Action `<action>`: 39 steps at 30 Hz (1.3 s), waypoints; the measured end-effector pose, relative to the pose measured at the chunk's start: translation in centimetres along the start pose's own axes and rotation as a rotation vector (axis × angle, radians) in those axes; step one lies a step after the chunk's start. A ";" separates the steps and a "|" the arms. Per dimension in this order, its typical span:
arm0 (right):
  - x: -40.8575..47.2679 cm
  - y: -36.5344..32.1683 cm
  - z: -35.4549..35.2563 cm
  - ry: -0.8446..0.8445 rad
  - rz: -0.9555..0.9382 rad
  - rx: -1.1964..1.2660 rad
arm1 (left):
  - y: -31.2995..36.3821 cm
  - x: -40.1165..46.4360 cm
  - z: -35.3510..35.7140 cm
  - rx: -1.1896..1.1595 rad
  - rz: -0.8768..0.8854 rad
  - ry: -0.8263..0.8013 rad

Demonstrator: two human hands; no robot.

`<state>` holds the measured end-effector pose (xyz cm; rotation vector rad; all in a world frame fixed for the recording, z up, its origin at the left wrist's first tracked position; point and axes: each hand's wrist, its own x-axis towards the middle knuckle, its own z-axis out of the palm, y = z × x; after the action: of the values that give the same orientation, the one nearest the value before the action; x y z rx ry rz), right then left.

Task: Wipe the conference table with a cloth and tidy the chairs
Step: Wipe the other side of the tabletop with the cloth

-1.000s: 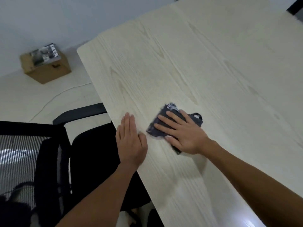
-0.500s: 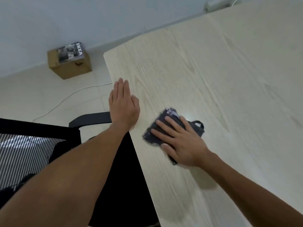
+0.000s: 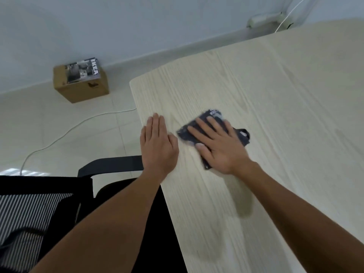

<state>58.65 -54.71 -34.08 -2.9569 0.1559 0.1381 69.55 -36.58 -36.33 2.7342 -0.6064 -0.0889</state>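
A dark blue cloth [image 3: 213, 115] lies flat on the pale wood conference table [image 3: 275, 115], near its left edge. My right hand [image 3: 218, 146] presses flat on the cloth with the fingers spread, covering most of it. A small black loop [image 3: 244, 133] sticks out of the cloth on the right. My left hand [image 3: 157, 144] rests palm down on the table's left edge, fingers together, holding nothing. A black office chair [image 3: 110, 166] stands under my left arm, with its armrest against the table edge and its mesh back at the lower left.
A cardboard box [image 3: 82, 87] with a catalogue on top sits on the floor by the wall. A white cable [image 3: 78, 125] runs across the floor tiles. A power strip [image 3: 264, 18] lies by the wall at the table's far end.
Both hands have slid toward the table's far corner, the right one carrying the cloth along the left edge. The view has shifted the same way.
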 end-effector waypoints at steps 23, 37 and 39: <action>23.8 5.5 -4.5 0.042 0.742 0.184 | 0.4 0.2 0.7 -0.011 0.005 0.093; 18.9 -6.3 -0.4 -0.116 -0.380 -0.159 | 0.3 0.2 -0.4 -0.218 -0.003 0.233; 15.2 -6.5 -0.2 -0.126 -0.371 -0.163 | 0.3 -0.5 -1.0 -0.233 0.009 0.233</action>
<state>74.43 -49.87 -34.33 -3.0606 -0.4374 0.2961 69.13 -36.30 -35.33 2.4693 -0.5070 0.1502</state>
